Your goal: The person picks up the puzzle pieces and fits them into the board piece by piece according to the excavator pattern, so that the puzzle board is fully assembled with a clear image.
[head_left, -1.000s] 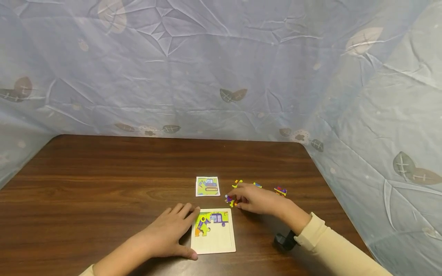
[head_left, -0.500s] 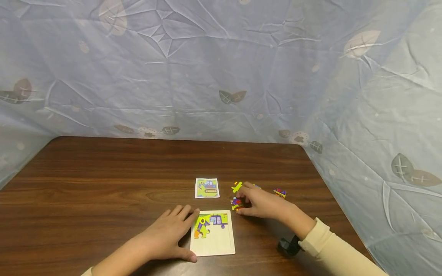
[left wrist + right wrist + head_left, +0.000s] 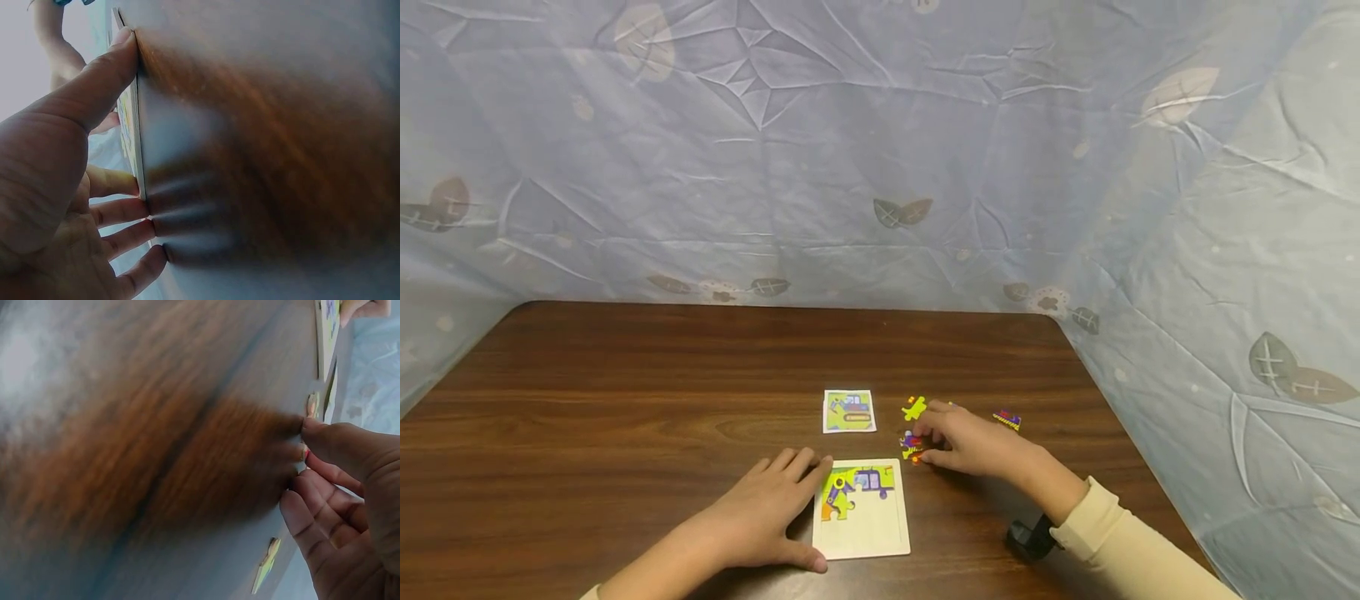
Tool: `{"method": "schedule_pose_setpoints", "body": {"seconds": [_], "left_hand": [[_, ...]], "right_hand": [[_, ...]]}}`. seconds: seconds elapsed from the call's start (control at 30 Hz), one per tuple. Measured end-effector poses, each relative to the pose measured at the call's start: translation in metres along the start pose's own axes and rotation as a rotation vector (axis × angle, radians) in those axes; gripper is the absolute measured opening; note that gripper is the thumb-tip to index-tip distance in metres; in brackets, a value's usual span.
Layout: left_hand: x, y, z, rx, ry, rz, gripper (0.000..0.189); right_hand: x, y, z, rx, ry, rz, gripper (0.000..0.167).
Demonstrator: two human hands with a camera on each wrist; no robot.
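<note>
A square wooden puzzle board [image 3: 872, 535] lies near the front of the table, its upper and left parts filled with pieces picturing a purple vehicle. My left hand [image 3: 762, 510] rests at its left side, fingers spread at the upper corner and thumb at the lower one. Seen from the left wrist, the thumb [image 3: 103, 78] presses near the board's edge. Just right of the board, my right hand [image 3: 973, 442] pinches a purple, red and yellow puzzle piece [image 3: 911, 444] at the tabletop between thumb and fingers. In the right wrist view the fingers mostly hide that piece.
Behind the board lies a picture card [image 3: 849, 412] of a digger. A lime-green puzzle piece [image 3: 913, 407] lies beyond my right fingers, and a purple striped piece [image 3: 1007, 419] lies farther right. Another piece is mostly covered by the right hand. Patterned cloth [image 3: 820, 167] hangs around the table.
The right hand has turned the puzzle piece and shifted it slightly right and toward me. The lime-green piece has come into fuller view. The left hand has stayed at the board.
</note>
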State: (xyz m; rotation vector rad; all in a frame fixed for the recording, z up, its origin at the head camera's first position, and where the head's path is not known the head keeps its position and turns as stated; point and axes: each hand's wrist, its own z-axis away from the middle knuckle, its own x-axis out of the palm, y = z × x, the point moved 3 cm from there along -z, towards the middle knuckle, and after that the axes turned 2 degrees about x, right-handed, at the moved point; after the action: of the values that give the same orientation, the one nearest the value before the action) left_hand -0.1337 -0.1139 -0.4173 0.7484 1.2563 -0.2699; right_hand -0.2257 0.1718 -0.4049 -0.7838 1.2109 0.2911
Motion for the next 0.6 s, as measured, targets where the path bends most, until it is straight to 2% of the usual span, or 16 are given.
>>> {"method": "schedule_pose_setpoints", "body": {"seconds": [0.23,0.6], "left_hand": [[0.0011,-0.0001,0.0005,-0.004,-0.001,0.014,0.121],[-0.0007,0.0010,0.0006,-0.002,-0.001,0.017,0.121]], "right_hand": [[0.0028,0.0002,-0.0007,-0.027,0.019,0.043,0.019],[-0.0063,0.0000,-0.0002,-0.054,0.026,-0.014,0.017]]}}
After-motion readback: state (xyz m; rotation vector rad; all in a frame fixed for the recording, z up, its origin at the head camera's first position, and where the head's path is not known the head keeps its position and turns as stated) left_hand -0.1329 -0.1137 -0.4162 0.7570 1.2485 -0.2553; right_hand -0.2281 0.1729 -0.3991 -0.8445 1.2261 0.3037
